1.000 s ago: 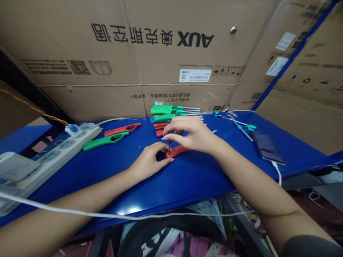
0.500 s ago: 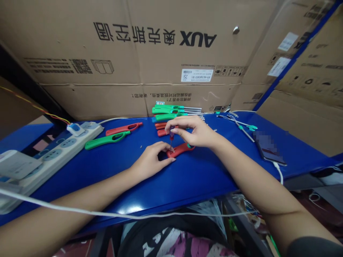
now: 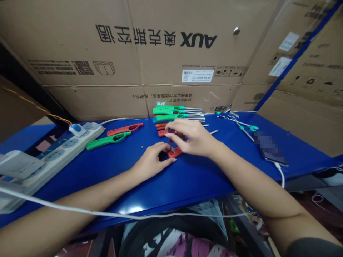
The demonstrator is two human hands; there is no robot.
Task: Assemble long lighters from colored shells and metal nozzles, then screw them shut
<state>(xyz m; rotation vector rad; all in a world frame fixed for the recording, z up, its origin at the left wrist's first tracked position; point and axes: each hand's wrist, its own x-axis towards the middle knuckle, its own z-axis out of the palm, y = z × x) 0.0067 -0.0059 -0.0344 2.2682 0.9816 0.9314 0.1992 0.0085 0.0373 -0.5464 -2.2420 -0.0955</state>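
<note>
My left hand pinches the near end of a red lighter that lies on the blue table. Above it, my right hand grips the handle of a small screwdriver, held upright with its tip down on the lighter's end. The far part of this lighter is hidden behind my right hand. Just beyond my hands lies a stack of green lighters and red lighters with metal tubes pointing right. To the left are a loose red handle shell and a green handle shell.
A white power strip with plugs runs along the left. Metal tubes with teal parts and a phone on a white cable lie at the right. Cardboard walls the back. A white cord crosses in front.
My right hand has turned and dropped slightly on the screwdriver, now covering the far part of the red lighter. My left hand stays in place.
</note>
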